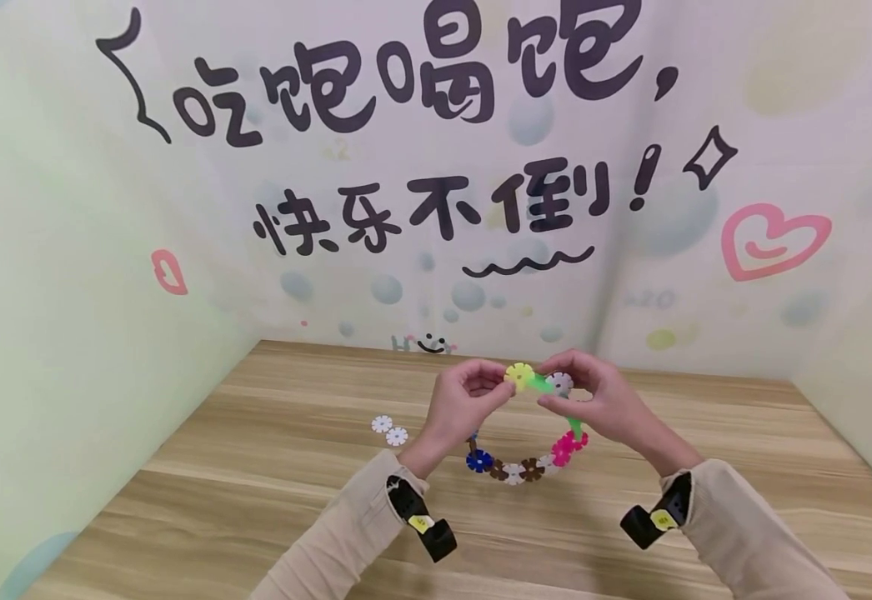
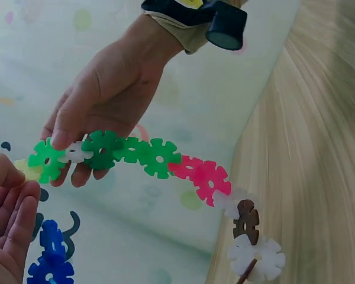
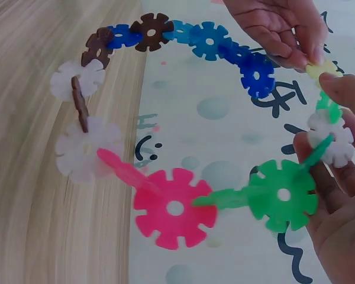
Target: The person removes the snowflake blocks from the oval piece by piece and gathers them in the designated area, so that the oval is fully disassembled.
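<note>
A chain of slotted plastic snowflake discs hangs in a loop between the two hands. My left hand (image 1: 462, 404) pinches the yellow disc (image 1: 518, 377) at one end. With thumb and fingers, my right hand (image 1: 593, 398) grips the chain around a green disc (image 2: 47, 161) and a white disc (image 3: 331, 139) beside the yellow one. From there run green discs (image 3: 283, 195), pink discs (image 3: 143, 195), then white and brown ones. The dark blue disc (image 3: 257, 76) at the other end hangs apart from the yellow disc, near my left hand.
Two loose white discs (image 1: 389, 430) lie on the wooden table (image 1: 271, 467), left of the left hand. A printed cloth backdrop (image 1: 376, 300) stands behind the table, with pale side panels at left and right.
</note>
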A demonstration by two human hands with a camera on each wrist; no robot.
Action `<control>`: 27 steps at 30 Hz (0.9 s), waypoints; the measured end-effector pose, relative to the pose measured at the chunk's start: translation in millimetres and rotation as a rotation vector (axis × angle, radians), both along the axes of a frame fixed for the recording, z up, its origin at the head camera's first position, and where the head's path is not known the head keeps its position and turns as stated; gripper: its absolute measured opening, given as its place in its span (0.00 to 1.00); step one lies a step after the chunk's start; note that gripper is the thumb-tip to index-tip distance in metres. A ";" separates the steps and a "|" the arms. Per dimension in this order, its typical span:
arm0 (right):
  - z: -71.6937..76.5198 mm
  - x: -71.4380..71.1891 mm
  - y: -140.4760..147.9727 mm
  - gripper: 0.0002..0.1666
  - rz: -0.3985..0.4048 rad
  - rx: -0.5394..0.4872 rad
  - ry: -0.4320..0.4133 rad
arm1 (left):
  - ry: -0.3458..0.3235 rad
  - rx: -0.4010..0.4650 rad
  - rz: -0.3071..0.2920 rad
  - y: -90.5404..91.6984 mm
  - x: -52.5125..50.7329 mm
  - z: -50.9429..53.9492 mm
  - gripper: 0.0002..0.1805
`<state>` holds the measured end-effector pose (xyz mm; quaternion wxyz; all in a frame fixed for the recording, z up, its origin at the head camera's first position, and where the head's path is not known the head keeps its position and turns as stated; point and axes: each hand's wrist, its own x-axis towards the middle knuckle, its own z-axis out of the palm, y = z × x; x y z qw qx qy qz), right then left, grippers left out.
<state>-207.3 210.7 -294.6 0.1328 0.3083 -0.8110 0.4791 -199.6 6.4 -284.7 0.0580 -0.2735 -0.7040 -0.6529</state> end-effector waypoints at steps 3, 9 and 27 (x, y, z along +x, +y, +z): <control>-0.9 0.2 -3.1 0.14 -0.024 0.000 0.049 | 0.006 0.035 0.001 0.5 -2.3 -1.7 0.09; -0.8 -0.4 -10.7 0.12 -0.087 -0.022 0.125 | -0.036 0.105 -0.020 3.0 -17.4 -18.0 0.10; -5.8 -5.4 -14.5 0.11 -0.148 0.032 0.205 | -0.117 0.072 -0.045 3.1 -14.4 -17.3 0.10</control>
